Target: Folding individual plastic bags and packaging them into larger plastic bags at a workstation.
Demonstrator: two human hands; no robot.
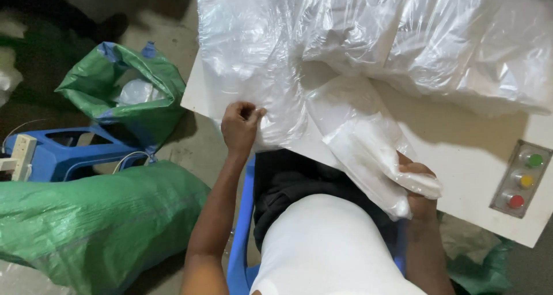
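My left hand (239, 125) pinches the near edge of a clear plastic bag (259, 70) that lies spread over the white table (461, 145). A folded bundle of clear plastic bags (371, 157) is gripped in my right hand (417, 183) at the table's front edge, and part of that hand is hidden under the bundle. More crumpled clear plastic (432, 36) is heaped across the far side of the table.
A panel with green, yellow and red buttons (521, 180) sits at the table's right end. On the floor to the left lie a full green woven sack (98, 226), an open green sack (127, 88) and a blue plastic stool (69, 151). I sit on a blue chair (242, 231).
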